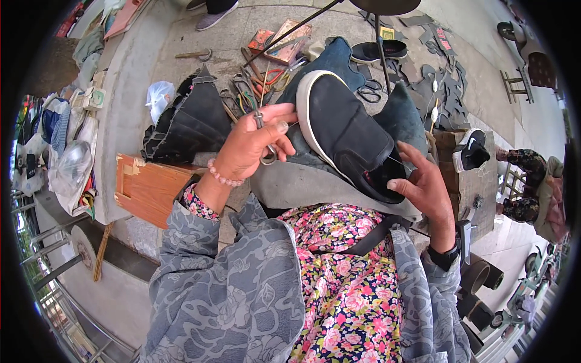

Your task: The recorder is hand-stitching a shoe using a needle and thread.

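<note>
A black slip-on shoe (348,124) with a white sole edge lies tilted across my lap on a grey cloth (302,184), its opening toward me at the right. My left hand (248,142), with a pink bead bracelet, is closed around a slim metal tool with a ring end (268,157), just left of the sole. The tool's tip is too small to make out. Beside the shoe's opening is my right hand (426,187), thumb and fingers spread apart, the thumb at the collar. A thin thread seems to run near these fingers.
Beyond the shoe lie pliers and other hand tools (260,88), black-handled scissors (369,91), another dark shoe (379,51) and dark scraps (445,91). A wooden box (142,187) stands at left. At right, a black-and-white shoe (471,151) rests on a box; a person sits beyond.
</note>
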A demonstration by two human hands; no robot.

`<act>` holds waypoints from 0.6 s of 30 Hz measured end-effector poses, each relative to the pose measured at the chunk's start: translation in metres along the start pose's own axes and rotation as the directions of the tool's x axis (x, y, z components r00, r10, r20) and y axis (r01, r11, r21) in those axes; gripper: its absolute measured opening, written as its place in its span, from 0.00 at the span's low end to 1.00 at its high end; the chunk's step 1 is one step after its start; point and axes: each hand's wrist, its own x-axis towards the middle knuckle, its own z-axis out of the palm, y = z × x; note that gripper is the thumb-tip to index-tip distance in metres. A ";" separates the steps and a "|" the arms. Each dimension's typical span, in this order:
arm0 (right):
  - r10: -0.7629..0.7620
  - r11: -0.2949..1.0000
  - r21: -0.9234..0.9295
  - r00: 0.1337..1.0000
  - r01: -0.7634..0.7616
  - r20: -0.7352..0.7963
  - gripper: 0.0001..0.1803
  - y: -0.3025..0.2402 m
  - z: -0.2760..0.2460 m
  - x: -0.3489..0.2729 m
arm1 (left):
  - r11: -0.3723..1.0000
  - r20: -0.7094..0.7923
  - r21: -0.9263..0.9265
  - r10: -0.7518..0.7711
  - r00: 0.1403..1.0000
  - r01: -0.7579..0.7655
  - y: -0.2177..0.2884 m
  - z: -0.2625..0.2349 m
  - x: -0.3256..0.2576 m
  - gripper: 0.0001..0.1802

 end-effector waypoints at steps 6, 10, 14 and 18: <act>0.294 0.946 -0.098 0.945 -0.309 -0.144 0.13 0.012 -0.007 -0.008 | 0.950 0.209 0.118 -0.308 0.928 0.289 0.022 -0.014 -0.023 0.13; 0.098 0.985 0.173 0.864 -0.012 -0.495 0.07 0.017 -0.002 0.003 | 0.940 0.194 -0.340 0.047 0.980 0.022 0.008 -0.007 -0.020 0.17; -0.291 0.554 0.633 0.838 0.541 -0.462 0.17 0.001 0.029 0.021 | 0.880 -0.102 0.174 0.462 0.881 -0.442 -0.016 0.034 0.008 0.24; -0.363 0.261 0.869 0.877 0.419 -0.314 0.26 -0.014 0.061 0.019 | 0.578 -0.151 0.681 0.711 0.686 -0.449 -0.032 0.062 0.032 0.33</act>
